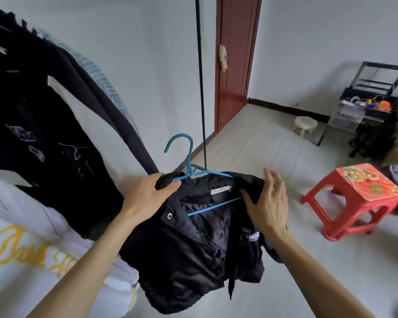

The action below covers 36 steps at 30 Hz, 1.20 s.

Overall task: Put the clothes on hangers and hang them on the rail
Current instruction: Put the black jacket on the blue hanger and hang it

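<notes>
Black jacket [193, 244] hangs on a blue hanger [189, 171], held mid-air over the pale floor [251, 145]. Left hand [147, 193] grips its left shoulder; right hand [267, 203] rests open on the right shoulder. Red stool [354, 198] stands right, dark-red door [234, 60] far.

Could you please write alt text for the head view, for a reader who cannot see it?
Two bare hands hold a black jacket on a blue hanger: the left hand grips one shoulder, the right hand lies open on the other. Dark clothes hang left; a red stool stands right.
</notes>
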### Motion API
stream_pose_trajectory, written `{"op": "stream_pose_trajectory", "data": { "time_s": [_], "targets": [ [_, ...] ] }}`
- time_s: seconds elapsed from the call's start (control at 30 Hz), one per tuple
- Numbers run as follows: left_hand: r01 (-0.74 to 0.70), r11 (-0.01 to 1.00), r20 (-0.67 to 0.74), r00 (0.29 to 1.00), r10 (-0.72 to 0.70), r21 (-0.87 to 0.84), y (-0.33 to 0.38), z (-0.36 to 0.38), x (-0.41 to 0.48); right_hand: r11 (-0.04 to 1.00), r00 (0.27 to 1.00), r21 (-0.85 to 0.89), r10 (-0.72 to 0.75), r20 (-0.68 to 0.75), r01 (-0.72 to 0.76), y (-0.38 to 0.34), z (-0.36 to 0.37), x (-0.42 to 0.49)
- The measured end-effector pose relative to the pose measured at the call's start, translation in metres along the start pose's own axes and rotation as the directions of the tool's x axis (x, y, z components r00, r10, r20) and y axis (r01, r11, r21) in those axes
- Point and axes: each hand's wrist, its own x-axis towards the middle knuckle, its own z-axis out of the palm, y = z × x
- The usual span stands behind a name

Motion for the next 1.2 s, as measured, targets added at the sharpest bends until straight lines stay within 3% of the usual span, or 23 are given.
{"op": "stream_pose_trajectory", "data": {
  "time_s": [0.1,0.17,0.27,0.37,0.43,0.53,0.7,0.77,0.83,0.87,0.93,0.97,1.07,1.2],
  "targets": [
    [0.032,0.995,0.068,0.997,-0.026,-0.091,-0.005,0.001,-0.009,0.991,0.972,-0.048,-0.134,-0.193,0.127,0.001,0.01,-0.004],
    [0.056,0.99,0.101,0.994,-0.043,-0.129,-0.009,-0.001,-0.012,0.98,0.96,-0.102,-0.186,-0.209,0.168,-0.001,0.015,-0.007],
    [0.067,0.99,0.092,0.994,-0.055,-0.127,-0.015,-0.002,-0.013,0.973,0.972,-0.115,-0.21,-0.107,0.198,-0.004,0.021,-0.009],
    [0.069,0.995,0.081,0.995,-0.064,-0.069,-0.028,0.001,-0.019,0.984,0.984,0.02,-0.176,-0.012,0.176,-0.009,0.02,-0.009],
    [0.066,0.998,0.087,0.994,-0.065,0.001,-0.04,0.003,-0.024,0.988,0.991,0.132,-0.091,0.095,0.078,-0.021,0.013,-0.009],
    [0.105,0.992,0.063,0.992,-0.11,0.071,-0.055,0.007,-0.03,0.968,0.944,0.227,0.024,0.33,-0.104,-0.045,0.005,-0.011],
    [0.101,0.982,-0.015,0.995,-0.1,0.16,-0.056,0.019,-0.036,0.859,0.916,0.487,-0.055,0.397,-0.16,-0.106,-0.017,-0.02],
    [0.08,0.987,-0.034,0.997,-0.076,0.139,-0.054,0.013,-0.037,0.87,0.947,0.486,-0.22,0.233,0.082,-0.117,-0.024,-0.021],
    [0.067,0.995,-0.032,0.997,-0.065,0.069,-0.054,0.001,-0.037,0.881,0.895,0.342,-0.406,0.187,0.328,-0.112,-0.019,-0.009],
    [0.057,0.997,-0.032,0.998,-0.055,0.044,-0.053,-0.003,-0.037,0.897,0.862,0.303,-0.409,0.298,0.321,-0.106,-0.014,0.001],
    [0.029,0.998,-0.028,0.999,-0.027,0.057,-0.059,-0.01,-0.044,0.931,0.782,0.332,-0.32,0.534,0.154,-0.1,-0.007,0.013],
    [0.017,0.994,-0.028,1.0,-0.014,0.107,-0.065,-0.013,-0.048,0.931,0.768,0.358,-0.28,0.577,0.07,-0.098,-0.002,0.015],
    [0.079,0.965,-0.052,0.996,-0.068,0.25,-0.097,-0.026,-0.068,0.913,0.825,0.408,-0.236,0.514,0.007,-0.093,0.007,0.005],
    [0.084,0.956,-0.001,0.996,-0.087,0.279,-0.11,-0.025,-0.077,0.877,0.817,0.478,-0.315,0.484,0.055,-0.102,0.014,-0.011]
  ]
}}
